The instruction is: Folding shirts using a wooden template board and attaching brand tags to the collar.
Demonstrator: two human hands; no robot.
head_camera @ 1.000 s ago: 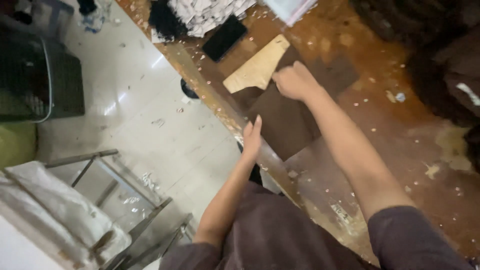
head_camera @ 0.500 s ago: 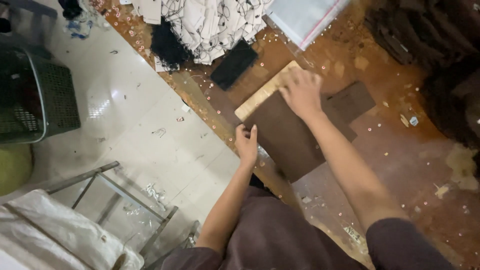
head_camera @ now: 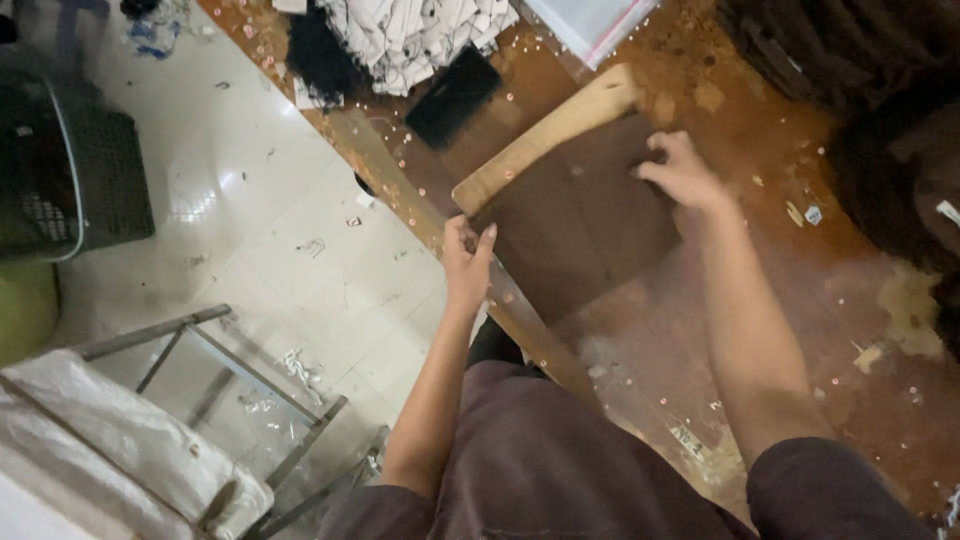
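The left hand [head_camera: 466,262] sat at the near edge of the table [head_camera: 760,330], its fingers curled down onto the near corner of a dark brown sheet [head_camera: 575,225], pinching or pressing it at the lip; how firmly it gripped could not be told. The right hand [head_camera: 680,172] lay farther in, palm down and fingers half bent, resting on the far right part of the same sheet, holding nothing else. The brown sheet lay flat on the table between the two hands, partly covering a pale wooden board [head_camera: 545,135] whose long edge and rounded end showed beyond it. As a judgement, the sheet looked already laid over the board and was being squared or smoothed, with one edge of the board not yet covered, so the lining up seemed underway rather than finished. Just beyond the board lay a small black rectangular piece [head_camera: 455,97], and past that a heap of white printed fabric strips [head_camera: 420,35] with a dark bundle [head_camera: 320,55] beside it. A clear plastic bag [head_camera: 590,20] lay at the far edge, and dark material [head_camera: 860,70] was piled on the right. The table was stained and speckled with small bits. Off it, on the pale floor [head_camera: 280,250], stood a dark mesh basket [head_camera: 70,170] and a metal frame [head_camera: 240,400] carrying a white sack [head_camera: 110,450].
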